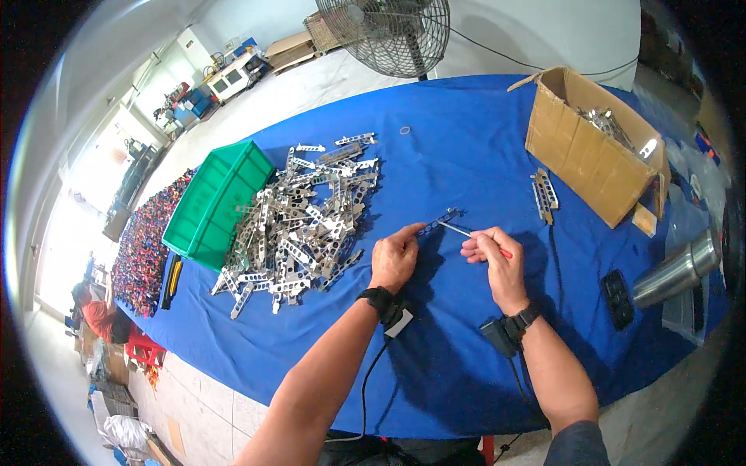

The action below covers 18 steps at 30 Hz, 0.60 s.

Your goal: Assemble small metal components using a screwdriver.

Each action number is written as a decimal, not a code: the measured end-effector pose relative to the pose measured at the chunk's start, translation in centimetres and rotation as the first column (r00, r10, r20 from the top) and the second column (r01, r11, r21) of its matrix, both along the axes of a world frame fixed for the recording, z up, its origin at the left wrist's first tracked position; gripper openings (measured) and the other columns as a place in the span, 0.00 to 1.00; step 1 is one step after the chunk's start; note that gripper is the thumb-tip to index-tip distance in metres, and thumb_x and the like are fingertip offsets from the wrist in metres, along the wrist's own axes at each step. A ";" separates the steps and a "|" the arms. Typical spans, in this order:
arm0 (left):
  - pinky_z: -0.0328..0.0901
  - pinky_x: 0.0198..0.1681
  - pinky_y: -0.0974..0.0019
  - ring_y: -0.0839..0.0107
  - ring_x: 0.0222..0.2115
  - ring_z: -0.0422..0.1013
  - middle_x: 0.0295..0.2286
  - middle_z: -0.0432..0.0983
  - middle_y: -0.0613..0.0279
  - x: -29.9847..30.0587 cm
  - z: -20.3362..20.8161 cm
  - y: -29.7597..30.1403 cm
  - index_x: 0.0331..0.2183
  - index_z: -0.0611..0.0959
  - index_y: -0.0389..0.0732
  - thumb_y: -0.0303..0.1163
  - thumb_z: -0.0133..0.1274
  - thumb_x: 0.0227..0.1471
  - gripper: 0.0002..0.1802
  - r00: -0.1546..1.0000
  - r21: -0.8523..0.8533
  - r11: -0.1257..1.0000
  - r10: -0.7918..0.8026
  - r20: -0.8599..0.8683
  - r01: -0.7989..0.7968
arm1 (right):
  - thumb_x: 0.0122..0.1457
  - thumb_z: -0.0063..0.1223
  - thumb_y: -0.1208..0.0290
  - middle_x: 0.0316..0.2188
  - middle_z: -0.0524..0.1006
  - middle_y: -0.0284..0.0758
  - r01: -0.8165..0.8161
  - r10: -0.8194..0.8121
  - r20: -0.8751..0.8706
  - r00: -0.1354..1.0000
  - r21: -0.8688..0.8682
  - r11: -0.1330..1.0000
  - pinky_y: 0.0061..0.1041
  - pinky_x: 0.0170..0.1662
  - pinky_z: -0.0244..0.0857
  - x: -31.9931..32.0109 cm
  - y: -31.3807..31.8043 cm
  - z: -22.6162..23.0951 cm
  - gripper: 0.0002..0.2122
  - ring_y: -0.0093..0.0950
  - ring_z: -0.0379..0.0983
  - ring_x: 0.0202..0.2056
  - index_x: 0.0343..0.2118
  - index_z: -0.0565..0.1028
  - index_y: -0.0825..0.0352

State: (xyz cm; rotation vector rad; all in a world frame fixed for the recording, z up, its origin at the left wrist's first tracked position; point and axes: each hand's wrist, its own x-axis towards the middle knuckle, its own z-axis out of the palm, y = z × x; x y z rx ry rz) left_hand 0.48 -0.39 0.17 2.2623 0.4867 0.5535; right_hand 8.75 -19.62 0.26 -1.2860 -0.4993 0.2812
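Observation:
Over the middle of the blue cloth, my left hand (pixel 395 258) is closed on one end of a narrow metal strip with a row of holes (pixel 437 223). My right hand (pixel 501 262) grips a slim tool with a red handle and a thin metal shaft (pixel 455 228), which looks like a screwdriver. Its tip meets the strip or lies just beside it; I cannot tell which. Left of my hands spreads a heap of similar perforated metal strips (pixel 315 225). A few more strips (pixel 545 196) lie apart to the right. Both wrists wear black straps with cabled modules.
A green plastic bin (pixel 211 213) borders the heap, with many small colourful parts (pixel 144 248) beyond it. At right stand a cardboard box (pixel 579 159) holding metal pieces, a steel tumbler (pixel 678 269) and a black object (pixel 618 300). A fan (pixel 388 31) stands behind the blue-covered table (pixel 466 116).

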 end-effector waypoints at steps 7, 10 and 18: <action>0.67 0.28 0.58 0.57 0.20 0.74 0.17 0.74 0.51 0.0 -0.1 0.0 0.44 0.84 0.46 0.28 0.49 0.53 0.17 1.000 -0.005 1.000 -0.001 0.010 0.001 | 0.66 0.46 0.68 0.30 0.80 0.39 0.001 -0.001 -0.042 0.999 0.009 1.000 0.23 0.33 0.71 0.0 0.1 0.1 0.11 0.27 0.79 0.31 0.35 0.76 0.71; 0.67 0.29 0.58 0.57 0.21 0.74 0.18 0.75 0.51 -0.1 0.2 -0.1 0.44 0.84 0.47 0.28 0.49 0.53 0.17 0.999 -0.024 1.000 0.002 -0.033 -0.003 | 0.66 0.46 0.68 0.30 0.80 0.39 -0.010 0.012 -0.067 0.998 0.027 1.000 0.23 0.33 0.72 0.2 0.0 -0.1 0.11 0.27 0.79 0.31 0.35 0.76 0.71; 0.68 0.30 0.58 0.55 0.23 0.76 0.20 0.77 0.49 -0.2 0.2 0.1 0.44 0.84 0.46 0.28 0.50 0.53 0.16 1.000 0.014 1.000 -0.005 -0.003 0.005 | 0.66 0.45 0.68 0.30 0.80 0.39 -0.003 0.004 -0.029 1.000 0.015 1.000 0.23 0.33 0.72 0.0 0.2 0.0 0.11 0.27 0.79 0.31 0.35 0.76 0.71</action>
